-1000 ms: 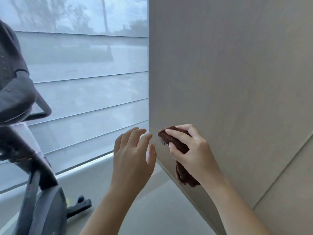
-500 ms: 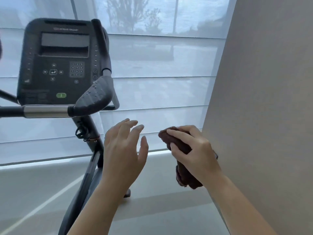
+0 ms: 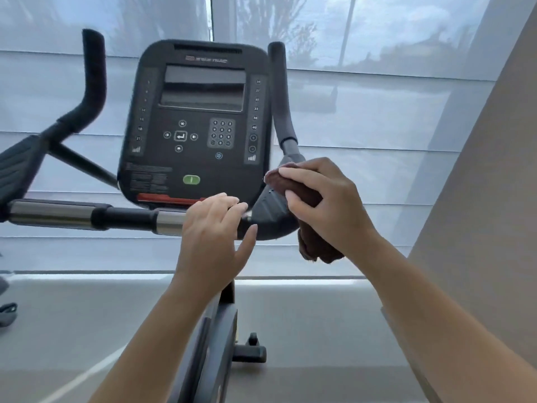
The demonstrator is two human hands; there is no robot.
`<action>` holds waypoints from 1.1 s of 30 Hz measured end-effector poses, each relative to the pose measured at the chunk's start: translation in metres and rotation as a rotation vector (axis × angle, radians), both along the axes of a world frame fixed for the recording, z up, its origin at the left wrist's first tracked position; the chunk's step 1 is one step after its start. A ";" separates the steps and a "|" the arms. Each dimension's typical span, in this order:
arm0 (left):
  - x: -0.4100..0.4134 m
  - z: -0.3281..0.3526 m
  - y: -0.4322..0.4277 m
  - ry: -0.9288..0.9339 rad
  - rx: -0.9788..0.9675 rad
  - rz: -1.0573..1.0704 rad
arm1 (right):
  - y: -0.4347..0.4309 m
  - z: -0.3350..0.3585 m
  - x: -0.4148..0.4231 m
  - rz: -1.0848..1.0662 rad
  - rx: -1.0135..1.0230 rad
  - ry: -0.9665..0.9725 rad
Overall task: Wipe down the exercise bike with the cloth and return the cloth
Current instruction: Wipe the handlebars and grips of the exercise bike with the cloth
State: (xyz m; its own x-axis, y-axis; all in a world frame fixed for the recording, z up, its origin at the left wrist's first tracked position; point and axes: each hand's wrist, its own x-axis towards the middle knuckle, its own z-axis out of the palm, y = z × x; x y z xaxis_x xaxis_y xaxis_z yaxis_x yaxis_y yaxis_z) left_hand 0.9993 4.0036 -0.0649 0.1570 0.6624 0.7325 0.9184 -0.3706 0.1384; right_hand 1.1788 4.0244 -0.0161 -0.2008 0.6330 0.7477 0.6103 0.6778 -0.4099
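Both hands have reached the exercise bike at frame centre: right hand grips the brown cloth against the right handlebar pad; left hand, fingers relaxed, touches the bar.

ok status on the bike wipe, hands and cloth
Right-hand grip holds dark brown towelling cloth against the black padded handlebar rest. Left-hand grip open at the black-and-chrome crossbar. Nothing blocking.

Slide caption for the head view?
Right hand holds a dark brown cloth against the black exercise bike's elbow pad; left hand over the handlebar.
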 end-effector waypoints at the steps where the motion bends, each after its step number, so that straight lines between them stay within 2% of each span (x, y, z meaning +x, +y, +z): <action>1: -0.005 0.000 0.008 0.014 -0.006 -0.013 | 0.011 0.006 -0.009 -0.009 -0.015 -0.033; 5: -0.015 -0.009 0.025 0.036 -0.004 -0.058 | 0.041 0.021 -0.031 -0.096 -0.166 -0.196; 8: -0.018 -0.018 0.029 0.037 0.041 -0.087 | 0.037 0.006 -0.033 -0.184 -0.159 -0.392; 12: -0.023 -0.020 0.030 0.020 0.029 -0.134 | 0.011 -0.027 -0.038 -0.238 0.044 -0.251; 14: -0.025 -0.019 0.029 0.001 0.002 -0.159 | 0.011 -0.029 -0.035 -0.196 0.110 -0.286; 17: -0.026 -0.017 0.027 -0.065 -0.047 -0.183 | 0.031 -0.005 -0.019 -0.075 -0.023 -0.318; 21: -0.025 -0.014 0.025 -0.142 -0.099 -0.191 | 0.053 0.019 -0.014 -0.159 -0.134 -0.273; 26: -0.022 -0.013 0.026 -0.188 -0.123 -0.189 | 0.007 -0.021 -0.028 -0.005 -0.015 -0.315; 28: -0.022 -0.014 0.026 -0.198 -0.122 -0.189 | 0.016 -0.010 -0.022 0.043 -0.026 -0.376; 33: -0.021 -0.013 0.025 -0.210 -0.137 -0.177 | 0.064 0.028 -0.009 -0.171 -0.169 -0.262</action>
